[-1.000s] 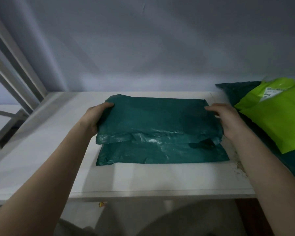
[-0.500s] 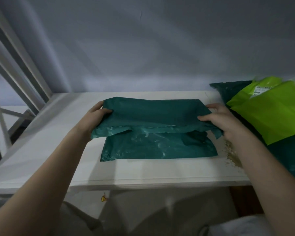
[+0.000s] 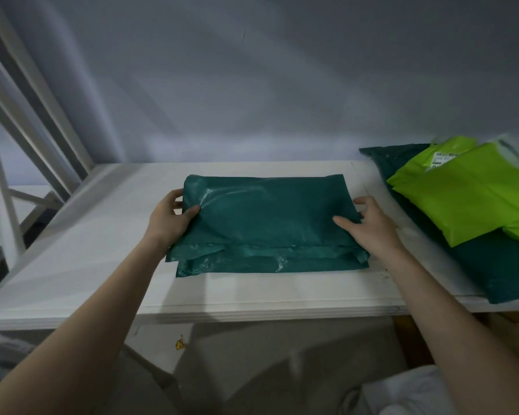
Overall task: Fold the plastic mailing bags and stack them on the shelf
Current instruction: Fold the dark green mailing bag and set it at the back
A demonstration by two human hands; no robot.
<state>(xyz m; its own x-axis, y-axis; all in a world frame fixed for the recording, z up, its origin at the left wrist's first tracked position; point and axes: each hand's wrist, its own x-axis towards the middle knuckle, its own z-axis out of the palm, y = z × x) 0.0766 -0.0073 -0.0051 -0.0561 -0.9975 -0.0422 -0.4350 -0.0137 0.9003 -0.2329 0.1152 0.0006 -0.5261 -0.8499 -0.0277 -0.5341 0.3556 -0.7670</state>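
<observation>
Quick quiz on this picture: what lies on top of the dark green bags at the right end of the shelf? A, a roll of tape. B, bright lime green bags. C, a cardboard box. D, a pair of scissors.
B: lime green bags, one with a white label, lie over the dark green bags at the right end of the shelf.

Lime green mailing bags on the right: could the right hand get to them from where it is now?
Probably yes. The right hand grips the right edge of the dark green folded bag, and the lime green bags lie just beyond it on the same white shelf, with nothing between. It must let go first.
</observation>
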